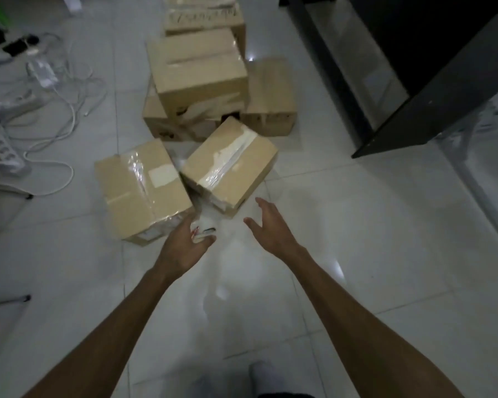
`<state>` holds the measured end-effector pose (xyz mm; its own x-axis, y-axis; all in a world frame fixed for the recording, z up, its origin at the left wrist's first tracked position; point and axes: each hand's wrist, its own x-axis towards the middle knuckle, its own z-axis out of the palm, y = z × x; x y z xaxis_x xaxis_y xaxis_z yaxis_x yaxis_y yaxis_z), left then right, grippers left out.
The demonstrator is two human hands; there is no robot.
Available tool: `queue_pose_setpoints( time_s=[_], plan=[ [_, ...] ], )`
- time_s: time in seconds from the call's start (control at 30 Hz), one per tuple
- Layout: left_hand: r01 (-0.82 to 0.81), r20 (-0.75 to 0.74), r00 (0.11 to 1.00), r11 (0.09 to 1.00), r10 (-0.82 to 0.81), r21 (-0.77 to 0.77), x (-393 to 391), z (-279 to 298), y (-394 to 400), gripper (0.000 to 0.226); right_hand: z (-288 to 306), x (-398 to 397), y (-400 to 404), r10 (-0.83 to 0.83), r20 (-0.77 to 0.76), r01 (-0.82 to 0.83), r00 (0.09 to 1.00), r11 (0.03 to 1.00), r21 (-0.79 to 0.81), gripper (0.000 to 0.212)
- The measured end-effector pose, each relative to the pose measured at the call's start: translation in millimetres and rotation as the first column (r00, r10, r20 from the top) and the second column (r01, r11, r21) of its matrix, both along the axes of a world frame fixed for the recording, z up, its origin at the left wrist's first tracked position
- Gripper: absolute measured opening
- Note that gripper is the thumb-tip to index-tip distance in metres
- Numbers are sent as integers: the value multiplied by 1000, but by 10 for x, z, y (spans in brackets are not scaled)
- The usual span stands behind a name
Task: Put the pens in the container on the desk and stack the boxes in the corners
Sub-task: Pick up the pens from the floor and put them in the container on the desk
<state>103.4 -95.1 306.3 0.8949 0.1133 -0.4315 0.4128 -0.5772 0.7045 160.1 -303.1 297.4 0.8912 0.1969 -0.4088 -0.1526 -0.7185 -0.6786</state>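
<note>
A dim room with a glossy white tiled floor (357, 254) seen from above. Cardboard boxes sit on it in a loose group. Nearest are a taped box on the left (141, 188) and a tilted taped box (230, 165) just beside it on the right, their near corners almost meeting. Behind them a stacked box (199, 79) rests on lower boxes (270, 107), and a further box with writing (204, 15) stands beyond. The left hand (184, 242) reaches to the near corner of the left box, fingers spread and straight, apparently touching its edge; some small red and white things (203, 232) show just past the fingers, too blurred to name. The right hand (268, 225) hovers released, fingers spread, just short of the tilted box. A dark desk (414, 96) stands at right; white cables (64, 90) and a power strip (3, 150) lie at left
</note>
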Motion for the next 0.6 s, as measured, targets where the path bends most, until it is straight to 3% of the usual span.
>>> queue_pose_setpoints(
  time_s=[0.3, 0.43, 0.6],
  plan=[
    [-138, -4, 990, 983, 139, 125, -351, -2195, 643, 63, -2255, -80, 769, 301, 36, -296, 953, 950, -94, 61],
    [-241, 53, 970, 959, 236, 147, -324, -2873, 793, 44, -2882, 38, 1021, 400, 103, -383, 911, 911, -150, 57],
    [-286, 95, 958, 933, 272, 217, -196, -3439, 872, 39, -3417, 228, 1273, 484, 167, -442, 859, 865, -238, 54]
  ],
)
